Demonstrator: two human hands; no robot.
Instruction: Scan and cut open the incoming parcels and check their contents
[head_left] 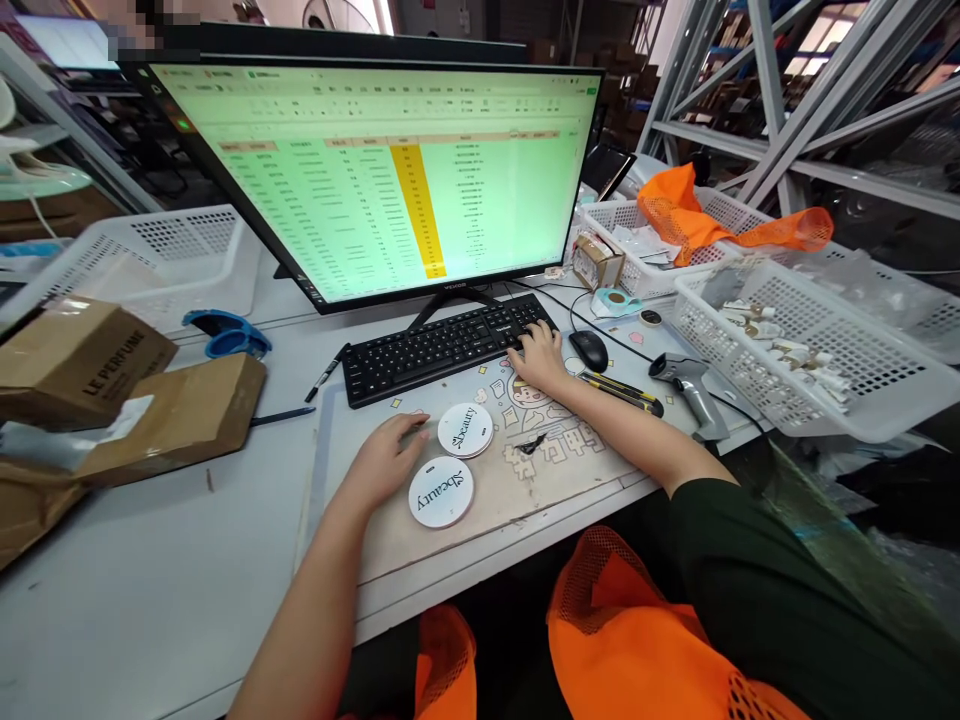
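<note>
My left hand (386, 458) lies flat and open on the desk mat (525, 480), its fingers beside two round white "Beauty" compacts (441, 491) (466, 430). My right hand (538, 357) rests with spread fingers on the right end of the black keyboard (442, 346). Behind the keyboard stands a large monitor (375, 170) showing a green spreadsheet with a yellow column. A black mouse (589, 350) sits just right of my right hand.
A barcode scanner (690, 385) and a yellow-black utility knife (622, 390) lie right of the mouse. White baskets (810, 350) (150, 260) stand on both sides; orange mesh bags (697, 215) drape the far one. Cardboard boxes (82, 360) sit at left, with a blue tape dispenser (229, 335).
</note>
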